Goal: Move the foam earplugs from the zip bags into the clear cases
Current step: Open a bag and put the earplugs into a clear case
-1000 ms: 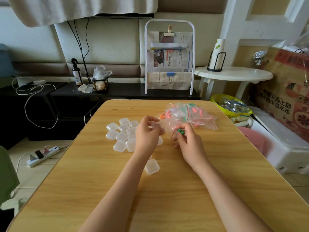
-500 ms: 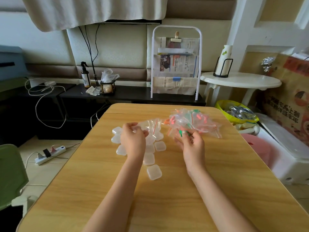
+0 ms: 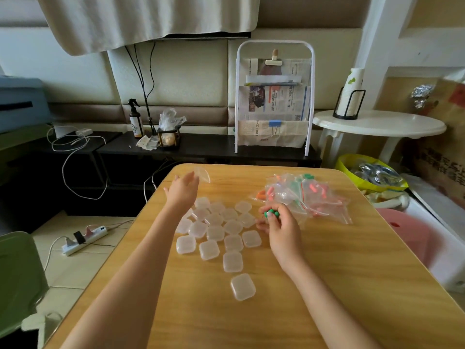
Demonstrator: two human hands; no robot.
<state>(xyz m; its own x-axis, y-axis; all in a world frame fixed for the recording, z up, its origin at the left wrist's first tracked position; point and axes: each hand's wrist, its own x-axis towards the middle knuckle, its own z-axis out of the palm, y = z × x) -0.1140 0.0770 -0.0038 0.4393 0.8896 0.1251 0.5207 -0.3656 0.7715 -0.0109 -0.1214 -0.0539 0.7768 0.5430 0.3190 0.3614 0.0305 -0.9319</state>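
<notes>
**Earplug sorting: hands and stock**

Right hand [image 3: 281, 224]: fingers curled around green foam earplugs [image 3: 272, 213]. Left hand [image 3: 181, 190]: fingers extended, empty zip bag [image 3: 202, 173] at fingertips; grip unclear. Clear cases [image 3: 221, 230] clustered mid-worktop [image 3: 352, 285]; filled zip bags [image 3: 302, 195] beyond right hand.

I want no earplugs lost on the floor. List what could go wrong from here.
1. The left hand holds an empty zip bag at the table's far edge; it could slip off.
2. The right hand pinches green earplugs above closed clear cases; with none open, one may drop and roll.
3. The filled bags lie near the right edge.
</notes>
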